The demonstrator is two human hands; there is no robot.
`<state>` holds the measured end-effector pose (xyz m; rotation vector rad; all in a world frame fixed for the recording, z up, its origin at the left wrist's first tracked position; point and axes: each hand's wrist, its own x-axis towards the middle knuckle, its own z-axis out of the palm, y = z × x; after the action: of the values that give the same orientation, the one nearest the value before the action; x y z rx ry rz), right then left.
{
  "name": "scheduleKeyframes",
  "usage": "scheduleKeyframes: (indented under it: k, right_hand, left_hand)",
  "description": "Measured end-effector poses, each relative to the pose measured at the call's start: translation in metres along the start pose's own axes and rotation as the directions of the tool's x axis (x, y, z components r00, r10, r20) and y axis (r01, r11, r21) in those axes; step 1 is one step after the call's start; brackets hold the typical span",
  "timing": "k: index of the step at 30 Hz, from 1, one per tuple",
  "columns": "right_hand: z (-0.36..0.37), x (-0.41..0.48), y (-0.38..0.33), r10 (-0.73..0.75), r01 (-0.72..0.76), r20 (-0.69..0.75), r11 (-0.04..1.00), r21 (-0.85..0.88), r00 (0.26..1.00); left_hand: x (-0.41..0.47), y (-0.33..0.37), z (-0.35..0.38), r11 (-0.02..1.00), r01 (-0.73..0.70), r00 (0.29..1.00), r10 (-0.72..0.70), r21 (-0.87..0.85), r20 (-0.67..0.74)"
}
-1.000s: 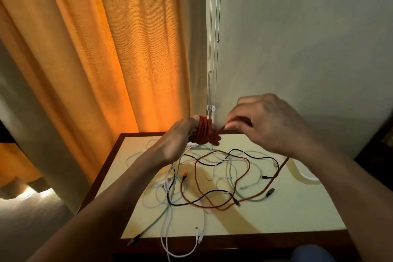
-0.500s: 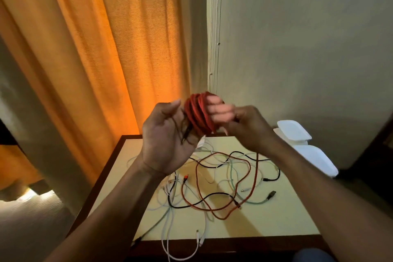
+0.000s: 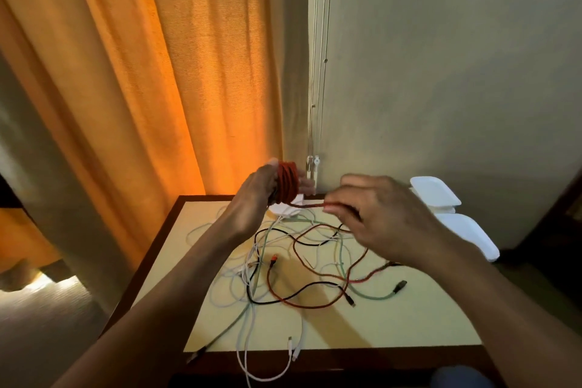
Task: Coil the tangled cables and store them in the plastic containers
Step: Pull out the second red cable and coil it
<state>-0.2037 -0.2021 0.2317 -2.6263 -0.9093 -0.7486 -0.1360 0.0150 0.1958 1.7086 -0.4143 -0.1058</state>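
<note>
On my feed the left hand point(image 3: 259, 195) is raised above the far edge of the worktop point(image 3: 409, 321), with several turns of the red cable point(image 3: 287, 182) wound round its fingers. The hand grips that bundle, and the fingertips poke out past it towards the wall. One red strand runs from the bottom of the coil straight across to the right hand point(image 3: 390, 220). That hand is motion-blurred, its back is to me, and its curled fingers pinch the strand. Beyond the right hand the rest of the red cable drops to the worktop and loops through the heap lying there.

In that heap I can pick out a black cable point(image 3: 283, 299), a green cable point(image 3: 374, 296) ending in a dark plug, and a white cable point(image 3: 242, 353) that hangs over the near edge. They cross one another in loose curves.

Two white plastic containers point(image 3: 436, 194) sit at the far right of the worktop against the wall point(image 3: 456, 57), well apart from the coil. Something white shows just under the left hand, but I cannot tell what it is. An orange curtain point(image 3: 189, 72) hangs behind on the left
</note>
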Motion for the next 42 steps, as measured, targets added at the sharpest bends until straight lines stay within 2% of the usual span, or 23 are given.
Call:
scheduleKeyframes:
  k: [4, 8, 11, 13, 15, 18, 21, 24, 27, 29, 31, 33, 36, 39, 42]
  right_hand:
    - [-0.033, 0.017, 0.015, -0.015, 0.014, -0.06, 1.0, -0.018, 0.998]
    - [-0.042, 0.035, 0.032, 0.048, -0.027, -0.14, 0.989, 0.147, 0.989]
    - [-0.027, 0.043, 0.04, 0.155, -0.101, -0.154, 0.946, 0.308, 0.976]
    - [-0.006, 0.042, 0.045, 0.267, -0.183, -0.112, 0.859, 0.479, 0.957]
    - [0.016, 0.036, 0.046, 0.33, -0.238, -0.057, 0.781, 0.578, 0.942]
    - [0.046, 0.02, 0.037, 0.328, -0.273, 0.008, 0.77, 0.577, 0.944]
    - [0.06, 0.005, 0.018, 0.297, -0.274, 0.037, 0.818, 0.506, 0.954]
    - [0.063, -0.012, 0.006, 0.214, -0.203, 0.017, 0.893, 0.401, 0.977]
    - [0.054, -0.022, 0.002, 0.135, -0.132, 0.003, 0.963, 0.235, 0.991]
    - [0.042, -0.024, 0.002, 0.074, -0.07, -0.029, 0.99, 0.122, 0.997]
    - [0.027, -0.021, 0.009, 0.041, -0.038, -0.069, 0.998, 0.044, 0.997]
    - [0.012, -0.016, 0.02, 0.02, -0.021, -0.107, 1.0, -0.009, 0.994]
    - [-0.009, -0.003, 0.032, 0.007, -0.008, -0.112, 1.0, -0.007, 0.994]
    - [-0.015, 0.013, 0.042, 0.057, -0.043, -0.128, 0.993, 0.106, 0.99]
    - [-0.003, 0.021, 0.057, 0.168, -0.121, -0.159, 0.955, 0.269, 0.973]
  left_hand:
    - [-0.019, 0.0, 0.005, 0.99, 0.127, 0.979, -0.137, 0.068, 0.154]
    - [-0.041, 0.011, 0.014, 0.997, 0.073, 0.949, -0.074, 0.016, 0.307]
    - [-0.048, 0.018, 0.026, 0.987, 0.078, 0.959, -0.036, -0.139, 0.28]
    - [-0.051, 0.025, 0.031, 0.959, 0.025, 0.957, 0.059, -0.283, 0.283]
    - [-0.046, 0.029, 0.03, 0.904, -0.034, 0.954, 0.156, -0.426, 0.255]
    - [-0.039, 0.034, 0.027, 0.794, -0.06, 0.97, 0.189, -0.605, 0.152]
    - [-0.029, 0.039, 0.021, 0.726, -0.15, 0.963, 0.261, -0.671, 0.067]
    - [-0.015, 0.041, 0.015, 0.834, -0.255, 0.959, 0.284, -0.489, -0.016]
    - [-0.006, 0.029, 0.012, 0.971, -0.224, 0.974, 0.22, -0.084, -0.059]
    - [-0.008, 0.014, 0.01, 0.968, -0.171, 0.984, 0.176, 0.182, -0.008]
    - [-0.012, 0.005, 0.01, 0.941, -0.113, 0.994, 0.111, 0.32, 0.026]
    - [-0.019, 0.0, 0.012, 0.948, -0.042, 0.999, 0.03, 0.317, 0.043]
    - [-0.029, -0.01, 0.018, 0.975, 0.023, 0.981, -0.065, 0.223, 0.181]
    - [-0.04, -0.008, 0.031, 0.994, 0.059, 0.952, -0.084, 0.093, 0.293]
    - [-0.048, -0.002, 0.044, 0.991, 0.064, 0.944, -0.021, -0.12, 0.33]
